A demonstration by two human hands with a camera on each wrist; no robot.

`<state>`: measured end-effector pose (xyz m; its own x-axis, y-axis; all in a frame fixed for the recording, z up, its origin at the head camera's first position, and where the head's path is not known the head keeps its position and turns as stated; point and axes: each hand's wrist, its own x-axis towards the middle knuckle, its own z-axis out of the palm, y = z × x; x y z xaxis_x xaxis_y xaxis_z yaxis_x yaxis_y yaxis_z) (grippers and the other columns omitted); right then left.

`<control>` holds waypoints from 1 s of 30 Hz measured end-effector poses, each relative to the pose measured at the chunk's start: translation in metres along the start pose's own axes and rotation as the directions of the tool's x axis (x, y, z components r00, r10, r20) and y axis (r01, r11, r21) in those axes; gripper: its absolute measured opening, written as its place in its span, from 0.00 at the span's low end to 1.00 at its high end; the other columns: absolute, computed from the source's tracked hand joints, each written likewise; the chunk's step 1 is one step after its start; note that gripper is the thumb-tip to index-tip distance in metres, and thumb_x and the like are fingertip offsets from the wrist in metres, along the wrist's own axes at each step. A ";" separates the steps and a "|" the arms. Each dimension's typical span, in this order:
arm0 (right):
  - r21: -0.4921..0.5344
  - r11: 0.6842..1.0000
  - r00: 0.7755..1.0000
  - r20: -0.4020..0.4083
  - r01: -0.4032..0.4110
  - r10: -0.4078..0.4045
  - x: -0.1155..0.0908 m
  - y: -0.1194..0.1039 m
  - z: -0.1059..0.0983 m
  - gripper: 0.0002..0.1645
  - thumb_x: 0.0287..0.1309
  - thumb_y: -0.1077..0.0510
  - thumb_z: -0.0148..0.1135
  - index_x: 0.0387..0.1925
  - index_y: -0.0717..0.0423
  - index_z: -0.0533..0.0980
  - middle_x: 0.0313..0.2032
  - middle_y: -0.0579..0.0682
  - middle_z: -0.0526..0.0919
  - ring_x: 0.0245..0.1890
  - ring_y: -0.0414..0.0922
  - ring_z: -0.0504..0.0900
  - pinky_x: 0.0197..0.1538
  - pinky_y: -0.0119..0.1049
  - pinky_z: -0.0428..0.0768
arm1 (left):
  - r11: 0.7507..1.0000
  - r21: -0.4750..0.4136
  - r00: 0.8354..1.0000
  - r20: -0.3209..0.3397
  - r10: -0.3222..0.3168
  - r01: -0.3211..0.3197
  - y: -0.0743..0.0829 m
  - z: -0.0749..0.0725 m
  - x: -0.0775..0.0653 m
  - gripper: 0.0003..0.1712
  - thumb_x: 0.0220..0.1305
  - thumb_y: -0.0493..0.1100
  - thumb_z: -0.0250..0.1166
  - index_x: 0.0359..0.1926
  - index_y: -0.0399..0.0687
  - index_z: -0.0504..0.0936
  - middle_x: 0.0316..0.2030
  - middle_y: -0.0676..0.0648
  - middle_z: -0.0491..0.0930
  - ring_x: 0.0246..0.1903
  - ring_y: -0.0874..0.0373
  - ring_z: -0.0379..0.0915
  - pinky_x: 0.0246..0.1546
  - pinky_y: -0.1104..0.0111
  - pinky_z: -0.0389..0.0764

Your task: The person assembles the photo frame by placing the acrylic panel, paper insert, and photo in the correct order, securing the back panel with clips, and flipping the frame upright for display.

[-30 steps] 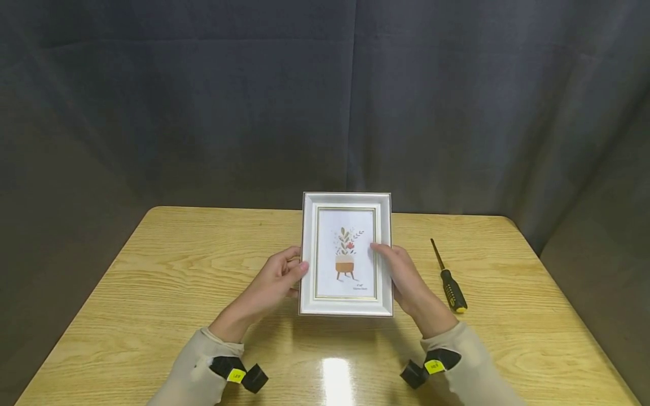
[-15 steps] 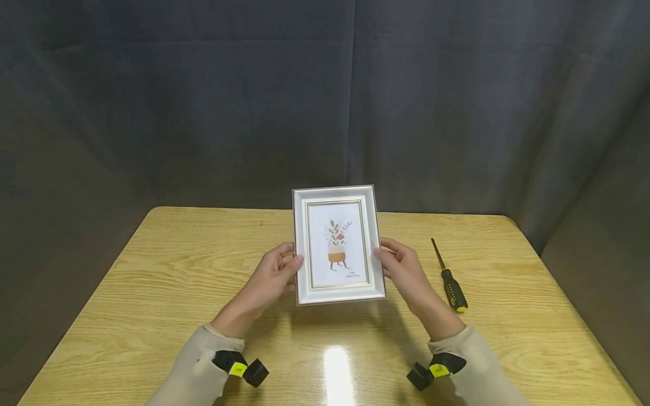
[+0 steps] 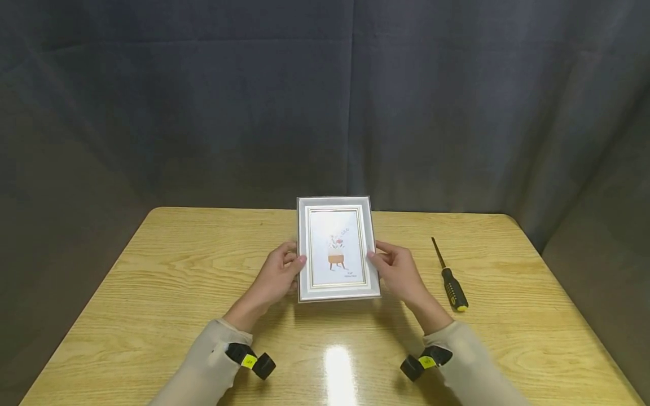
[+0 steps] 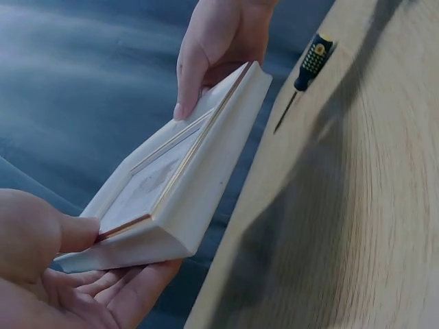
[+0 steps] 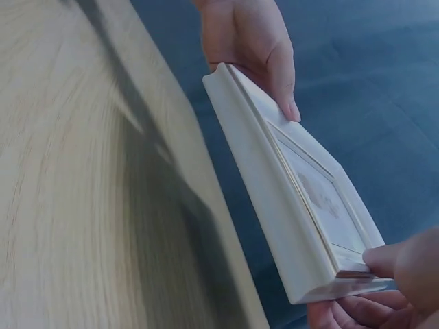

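Note:
A white picture frame [image 3: 335,291] with a thin gold inner line is held up above the table, its front towards the head camera. Behind its glass is a print of a potted plant on a legged stand. My left hand [image 3: 274,276] grips the left side, thumb on the front and fingers behind. On the opposite side my right hand [image 3: 403,276] holds it the same way, thumb on the front border. Both wrist views show the frame's deep side wall [image 4: 212,171] tilted between the two hands. The back of the frame is hidden.
A screwdriver [image 3: 453,288] with a black and yellow handle lies on the wooden table [image 3: 152,293] to the right of my right hand. Dark grey curtains [image 3: 325,101] hang behind the table. A bright light reflection shows near the front.
The picture frame first shifted a little left and up, then came down and tipped, with glare now over the print. Both hands kept their hold. The screwdriver stayed put.

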<state>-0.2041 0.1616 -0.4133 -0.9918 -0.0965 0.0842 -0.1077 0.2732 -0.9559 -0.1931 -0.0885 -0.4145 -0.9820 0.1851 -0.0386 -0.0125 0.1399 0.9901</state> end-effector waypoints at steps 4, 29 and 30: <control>-0.055 0.998 0.999 -0.005 -0.033 0.033 0.003 0.005 0.002 0.25 0.64 0.61 0.53 0.59 0.72 0.69 0.40 0.68 0.82 0.35 0.51 0.85 0.33 0.37 0.82 | 0.999 0.047 1.000 -0.027 -0.014 0.015 -0.006 0.000 0.006 0.26 0.69 0.43 0.52 0.64 0.35 0.65 0.44 0.40 0.79 0.35 0.55 0.80 0.37 0.62 0.81; -0.441 0.895 0.997 0.000 -0.071 0.079 0.010 0.026 0.006 0.24 0.58 0.57 0.60 0.53 0.68 0.75 0.36 0.57 0.83 0.31 0.43 0.80 0.33 0.36 0.79 | 0.965 0.261 1.000 -0.015 -0.016 0.019 -0.031 0.009 0.017 0.27 0.68 0.40 0.54 0.66 0.35 0.66 0.40 0.41 0.80 0.32 0.58 0.78 0.29 0.67 0.81; -0.444 0.892 0.996 0.001 -0.078 0.087 0.010 0.027 0.007 0.25 0.58 0.57 0.60 0.53 0.68 0.75 0.36 0.57 0.83 0.31 0.43 0.80 0.33 0.36 0.79 | 0.964 0.265 1.000 -0.012 -0.015 0.018 -0.032 0.009 0.017 0.26 0.67 0.40 0.54 0.65 0.35 0.67 0.39 0.41 0.80 0.32 0.58 0.78 0.29 0.67 0.81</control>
<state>-0.2166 0.1617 -0.4396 -0.9973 -0.0733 0.0001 -0.0498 0.6766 -0.7346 -0.2078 -0.0812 -0.4478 -0.9839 0.1709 -0.0520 0.0203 0.3962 0.9179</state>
